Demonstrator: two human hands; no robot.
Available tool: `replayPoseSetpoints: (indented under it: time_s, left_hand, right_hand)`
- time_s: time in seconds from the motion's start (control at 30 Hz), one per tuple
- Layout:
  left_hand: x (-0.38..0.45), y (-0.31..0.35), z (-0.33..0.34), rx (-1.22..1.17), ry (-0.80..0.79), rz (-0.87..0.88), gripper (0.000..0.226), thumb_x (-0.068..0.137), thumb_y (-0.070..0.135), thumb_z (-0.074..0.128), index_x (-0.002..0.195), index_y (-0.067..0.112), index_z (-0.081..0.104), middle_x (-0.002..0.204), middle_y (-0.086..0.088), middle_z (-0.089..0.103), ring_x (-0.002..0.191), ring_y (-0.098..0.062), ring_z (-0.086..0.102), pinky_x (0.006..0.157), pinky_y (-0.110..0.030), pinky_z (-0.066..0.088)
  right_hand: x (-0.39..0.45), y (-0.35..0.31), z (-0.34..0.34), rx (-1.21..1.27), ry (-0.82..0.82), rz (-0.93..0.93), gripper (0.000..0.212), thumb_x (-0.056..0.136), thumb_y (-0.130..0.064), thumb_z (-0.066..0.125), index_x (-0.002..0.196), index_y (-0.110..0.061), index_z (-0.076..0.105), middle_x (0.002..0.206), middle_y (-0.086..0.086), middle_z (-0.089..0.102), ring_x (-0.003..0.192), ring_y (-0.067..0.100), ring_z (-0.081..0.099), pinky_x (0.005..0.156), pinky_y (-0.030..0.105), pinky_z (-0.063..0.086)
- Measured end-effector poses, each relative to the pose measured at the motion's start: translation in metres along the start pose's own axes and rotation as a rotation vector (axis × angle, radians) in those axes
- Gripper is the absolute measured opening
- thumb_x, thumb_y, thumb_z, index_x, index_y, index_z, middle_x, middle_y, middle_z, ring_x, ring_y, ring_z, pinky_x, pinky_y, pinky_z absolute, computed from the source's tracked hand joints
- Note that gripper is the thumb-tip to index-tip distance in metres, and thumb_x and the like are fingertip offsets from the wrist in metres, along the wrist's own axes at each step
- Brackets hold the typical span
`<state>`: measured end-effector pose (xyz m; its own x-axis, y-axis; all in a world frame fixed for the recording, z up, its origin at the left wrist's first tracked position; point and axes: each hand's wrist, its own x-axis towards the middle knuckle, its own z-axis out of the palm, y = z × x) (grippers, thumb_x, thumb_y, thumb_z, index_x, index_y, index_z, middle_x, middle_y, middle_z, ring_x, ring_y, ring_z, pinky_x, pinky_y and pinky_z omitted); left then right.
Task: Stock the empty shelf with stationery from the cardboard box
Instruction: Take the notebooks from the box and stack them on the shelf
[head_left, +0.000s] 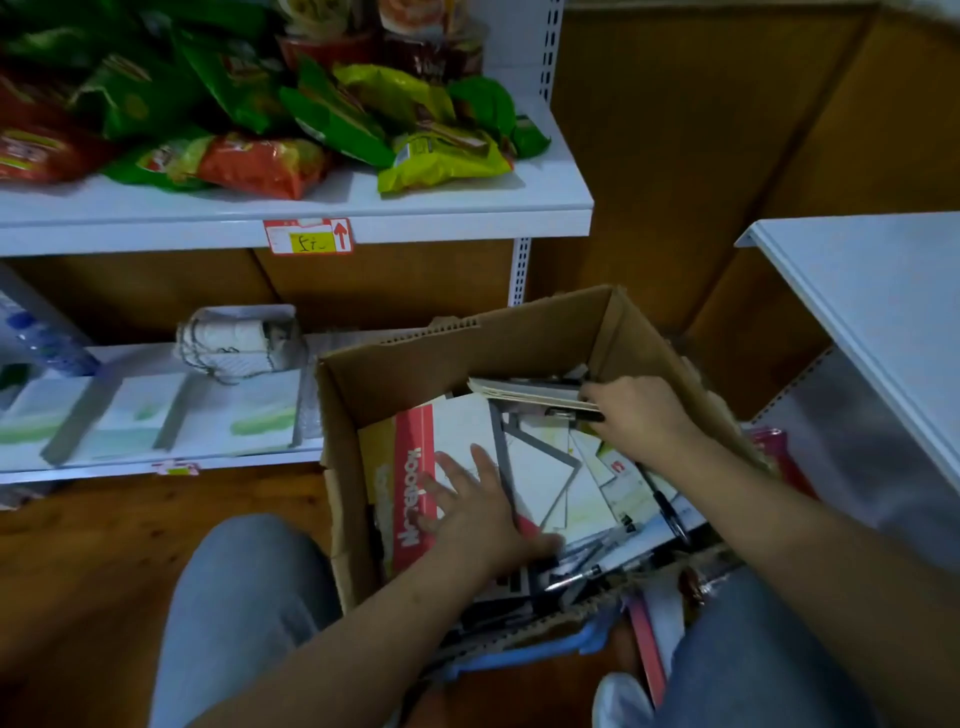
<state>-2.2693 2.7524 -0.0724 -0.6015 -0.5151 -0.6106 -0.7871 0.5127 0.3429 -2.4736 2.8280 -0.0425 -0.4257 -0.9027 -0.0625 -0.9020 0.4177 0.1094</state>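
An open cardboard box (524, 332) stands on the floor between my knees, filled with notebooks, pads and pens. My right hand (636, 413) is shut on a thin stack of notebooks (519, 392) and a black pen, lifted near the box's far right corner. My left hand (478, 506) lies flat with fingers spread on a white pad beside a red-and-yellow notebook (410, 493). The lower shelf (156, 465) to the left holds three white-and-green pads laid flat.
The upper shelf (363, 208) carries green and orange snack bags above a red price tag (309, 236). A wrapped white bundle (239, 340) and a water bottle (36, 338) lie on the lower shelf. A white shelf (883, 291) juts at right. Wooden floor below.
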Motion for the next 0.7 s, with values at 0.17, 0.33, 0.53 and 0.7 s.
replayPoseSetpoints:
  time_s: [0.17,0.33,0.53,0.7]
  left_hand:
    - [-0.005,0.003,0.001,0.125,0.073,0.022,0.101,0.093,0.049,0.056,0.154,0.011,-0.015,0.158,-0.028,-0.018,0.142,-0.059,-0.006,0.111,-0.068,0.024]
    - [-0.016,0.001,-0.007,0.223,0.224,-0.028,0.072,0.097,0.015,0.046,0.154,0.003,0.004,0.156,-0.029,0.016,0.136,-0.052,0.034,0.100,-0.053,0.047]
    - [-0.036,-0.019,-0.037,0.186,0.344,-0.004,0.024,0.091,0.015,0.054,0.115,0.013,0.048,0.105,-0.007,0.060,0.094,-0.027,0.062,0.062,-0.031,0.042]
    - [-0.036,-0.037,-0.062,0.050,0.332,0.011,0.008,0.087,0.013,0.056,0.094,0.013,0.053,0.089,-0.005,0.057,0.079,-0.023,0.058,0.063,-0.035,0.051]
  right_hand:
    - [-0.007,0.006,0.001,0.072,0.017,0.007,0.044,0.089,-0.038,0.065,0.127,-0.026,0.045,0.102,0.001,0.065,0.081,0.022,0.064,0.061,0.033,0.051]
    - [-0.016,0.009,0.002,0.126,-0.081,-0.083,0.028,0.088,-0.022,0.064,0.111,-0.023,0.047,0.103,0.003,0.060,0.081,0.022,0.061,0.065,0.039,0.053]
    - [-0.030,0.002,-0.008,-0.014,-0.073,-0.006,0.025,0.093,-0.029,0.056,0.115,-0.019,0.050,0.087,0.002,0.060,0.068,0.022,0.054,0.051,0.031,0.042]
    - [-0.019,-0.016,-0.002,0.190,-0.379,0.067,0.099,0.077,-0.071,0.061,0.152,-0.020,0.021,0.149,0.006,0.041,0.122,0.027,0.052,0.092,0.040,0.050]
